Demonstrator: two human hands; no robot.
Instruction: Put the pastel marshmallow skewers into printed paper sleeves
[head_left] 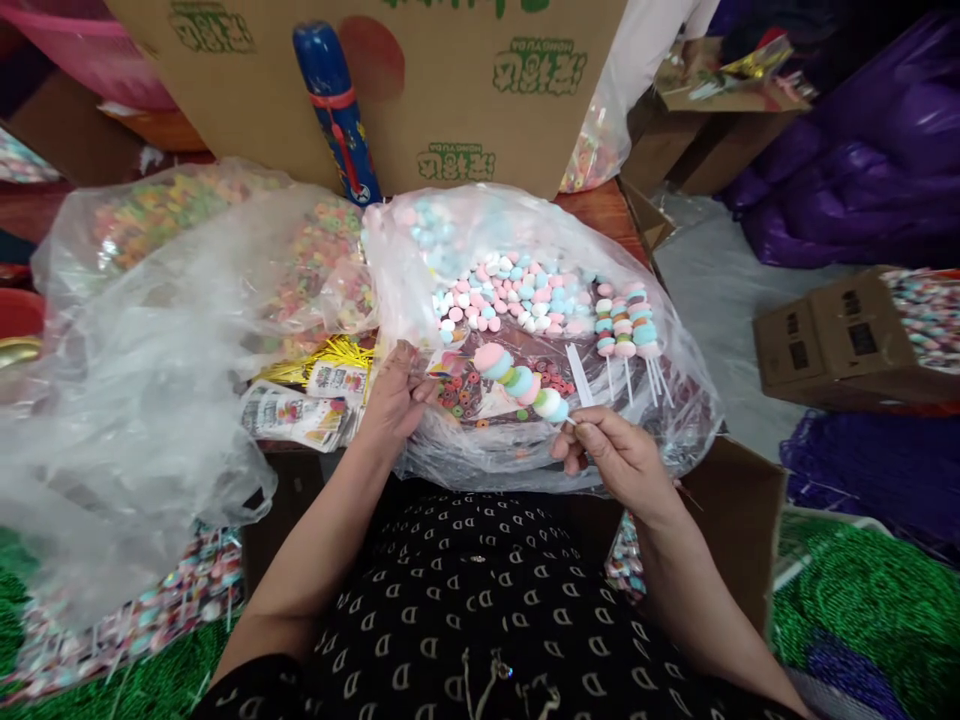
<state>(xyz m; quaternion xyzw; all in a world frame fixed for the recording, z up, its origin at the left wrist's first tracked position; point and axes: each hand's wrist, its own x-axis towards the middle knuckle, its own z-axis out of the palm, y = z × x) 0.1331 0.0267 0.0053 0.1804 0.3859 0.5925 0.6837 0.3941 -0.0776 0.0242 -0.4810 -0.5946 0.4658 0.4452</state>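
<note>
My right hand (616,452) pinches the white stick of a candy skewer (523,381), strung with pink, blue, white and green pieces and slanting up to the left. My left hand (399,392) is closed on a small clear printed bag (450,362), its edges hard to make out. The skewer's far end is close to that bag; whether it is inside I cannot tell. Beneath lies a big clear plastic bag (660,440) with loose pink, white and blue candies (525,292) and small ring candies (551,377). Several finished skewers (625,322) and bare white sticks (578,374) lie on the right.
Printed packets (292,412) and yellow ties (337,355) lie left of my left hand. A blue bottle (337,110) stands before a large carton (465,100) at the back. Bags of ring candies (187,215) fill the left. An open box (742,510) sits at right.
</note>
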